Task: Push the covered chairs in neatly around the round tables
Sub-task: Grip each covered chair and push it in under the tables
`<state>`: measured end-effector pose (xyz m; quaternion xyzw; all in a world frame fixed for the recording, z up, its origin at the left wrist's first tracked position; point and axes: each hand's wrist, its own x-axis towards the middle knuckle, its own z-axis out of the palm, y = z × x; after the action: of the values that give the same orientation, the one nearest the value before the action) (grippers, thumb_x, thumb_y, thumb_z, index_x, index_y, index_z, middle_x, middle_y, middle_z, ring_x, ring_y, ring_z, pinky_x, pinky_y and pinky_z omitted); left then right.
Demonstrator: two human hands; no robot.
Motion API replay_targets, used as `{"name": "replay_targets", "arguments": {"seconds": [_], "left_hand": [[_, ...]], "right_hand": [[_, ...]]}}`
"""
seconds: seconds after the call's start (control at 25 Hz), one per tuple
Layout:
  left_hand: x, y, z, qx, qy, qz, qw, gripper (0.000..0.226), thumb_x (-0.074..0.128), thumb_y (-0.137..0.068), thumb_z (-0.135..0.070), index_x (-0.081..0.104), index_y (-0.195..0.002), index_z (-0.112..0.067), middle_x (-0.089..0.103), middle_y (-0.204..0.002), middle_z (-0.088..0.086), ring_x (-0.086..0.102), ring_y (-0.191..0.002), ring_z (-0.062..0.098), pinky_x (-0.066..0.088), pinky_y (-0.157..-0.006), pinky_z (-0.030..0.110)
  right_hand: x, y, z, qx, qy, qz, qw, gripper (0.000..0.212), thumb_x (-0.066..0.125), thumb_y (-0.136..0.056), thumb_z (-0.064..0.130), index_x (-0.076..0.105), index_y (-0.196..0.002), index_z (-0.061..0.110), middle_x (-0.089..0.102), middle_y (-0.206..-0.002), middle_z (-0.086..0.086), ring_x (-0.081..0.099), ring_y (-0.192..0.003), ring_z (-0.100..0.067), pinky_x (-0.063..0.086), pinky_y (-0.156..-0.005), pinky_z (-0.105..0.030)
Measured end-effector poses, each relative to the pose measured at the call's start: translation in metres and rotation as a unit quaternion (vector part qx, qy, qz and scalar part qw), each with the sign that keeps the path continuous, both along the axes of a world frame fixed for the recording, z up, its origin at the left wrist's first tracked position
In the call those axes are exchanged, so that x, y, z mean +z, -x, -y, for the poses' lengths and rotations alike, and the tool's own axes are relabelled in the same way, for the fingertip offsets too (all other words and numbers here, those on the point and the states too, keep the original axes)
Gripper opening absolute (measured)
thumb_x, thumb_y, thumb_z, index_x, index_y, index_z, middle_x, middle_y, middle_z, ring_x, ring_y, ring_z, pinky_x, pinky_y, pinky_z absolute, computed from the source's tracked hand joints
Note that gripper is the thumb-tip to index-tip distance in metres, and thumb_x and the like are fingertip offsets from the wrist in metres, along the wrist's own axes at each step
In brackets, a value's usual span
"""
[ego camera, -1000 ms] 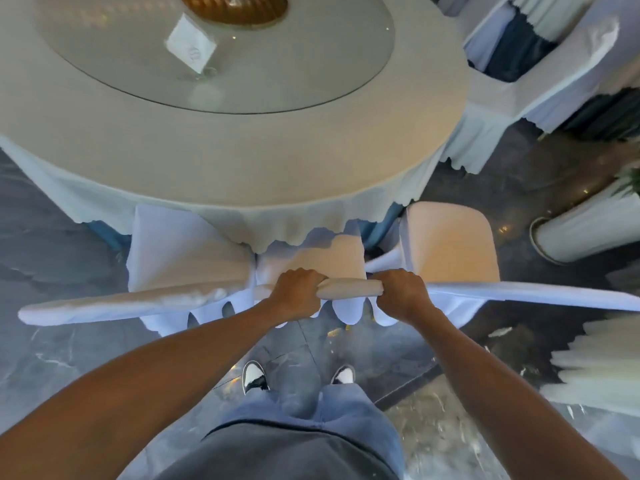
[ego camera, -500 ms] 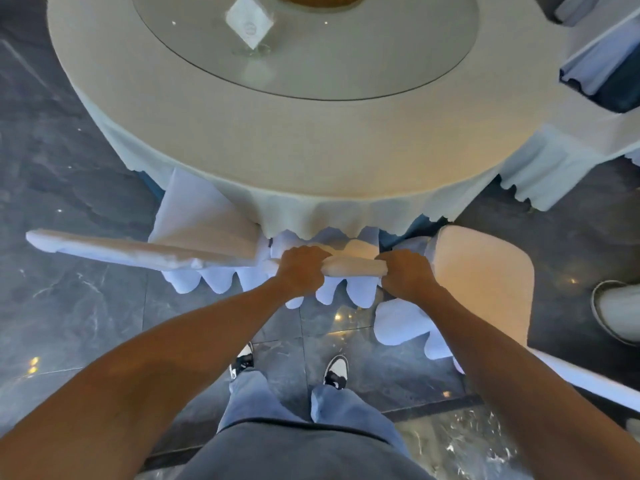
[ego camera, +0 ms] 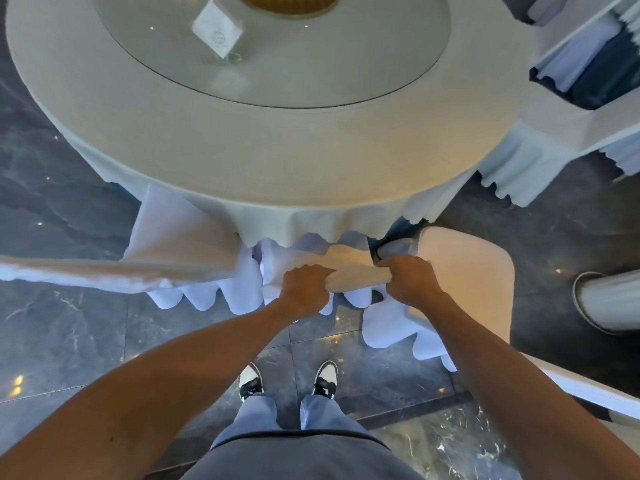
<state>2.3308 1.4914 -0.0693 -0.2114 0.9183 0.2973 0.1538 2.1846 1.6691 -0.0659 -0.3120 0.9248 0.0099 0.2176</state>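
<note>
Both hands grip the top edge of a covered chair's backrest [ego camera: 356,277] directly in front of the person — the left hand [ego camera: 304,289] with fingers curled over the rail near its left end, the right hand [ego camera: 410,280] wrapped round it at the right end, a short stretch of cream fabric showing between them. The chair's seat sits partly under the scalloped hem of the tablecloth, its white skirt hanging in folds below the hands. The round tabletop [ego camera: 263,143] fills the upper part of the view, draped in a pale cloth, with a glass turntable [ego camera: 311,74] on it that carries a small white card stand [ego camera: 217,31] and the edge of a golden-brown object at the top of the picture. To the left a second covered chair [ego camera: 173,244] stands tucked against the table, its backrest top running off toward the left edge. To the right a third covered chair [ego camera: 464,282] stands just beside the held one, angled away from the table, its seat largely out from under the cloth. More white-covered furniture [ego camera: 568,109] with dark blue fabric shows at the upper right, and a pale cylindrical base [ego camera: 609,299] stands on the dark marbled floor [ego camera: 62,334] at the right — the person's black-and-white shoes [ego camera: 251,381] are planted on the floor below the hands
</note>
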Motion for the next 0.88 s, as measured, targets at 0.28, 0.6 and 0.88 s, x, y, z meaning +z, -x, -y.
{"name": "replay_targets", "arguments": {"seconds": [0.28, 0.6, 0.88], "left_hand": [[0.008, -0.004, 0.025, -0.020, 0.049, 0.037, 0.998, 0.033, 0.055, -0.087, -0.016, 0.065, -0.118, -0.025, 0.062, -0.084, -0.002, 0.053, -0.070, 0.018, 0.030, -0.052, 0.025], [0.018, -0.011, 0.031, 0.015, 0.019, 0.029, 0.999, 0.030, 0.050, -0.091, -0.012, 0.063, -0.115, -0.024, 0.067, -0.096, 0.005, 0.063, -0.090, 0.026, 0.040, -0.066, 0.029], [0.014, -0.013, 0.039, -0.008, 0.021, 0.021, 1.000, 0.038, 0.054, -0.090, -0.017, 0.060, -0.126, -0.029, 0.058, -0.084, -0.004, 0.049, -0.072, 0.017, 0.029, -0.050, 0.024]], "right_hand": [[0.000, -0.011, 0.019, 0.030, 0.001, -0.036, 0.999, 0.032, 0.062, -0.088, 0.023, 0.065, -0.119, 0.029, 0.071, -0.104, 0.002, 0.066, -0.092, -0.021, 0.039, -0.067, -0.024], [0.003, -0.021, 0.029, -0.005, 0.017, -0.014, 1.000, 0.032, 0.062, -0.089, 0.022, 0.066, -0.120, 0.026, 0.071, -0.103, -0.002, 0.066, -0.091, -0.024, 0.040, -0.068, -0.025], [0.004, -0.021, 0.030, 0.004, 0.005, -0.033, 0.999, 0.037, 0.061, -0.086, 0.020, 0.065, -0.122, 0.031, 0.071, -0.103, 0.000, 0.065, -0.091, -0.024, 0.037, -0.066, -0.026]]}}
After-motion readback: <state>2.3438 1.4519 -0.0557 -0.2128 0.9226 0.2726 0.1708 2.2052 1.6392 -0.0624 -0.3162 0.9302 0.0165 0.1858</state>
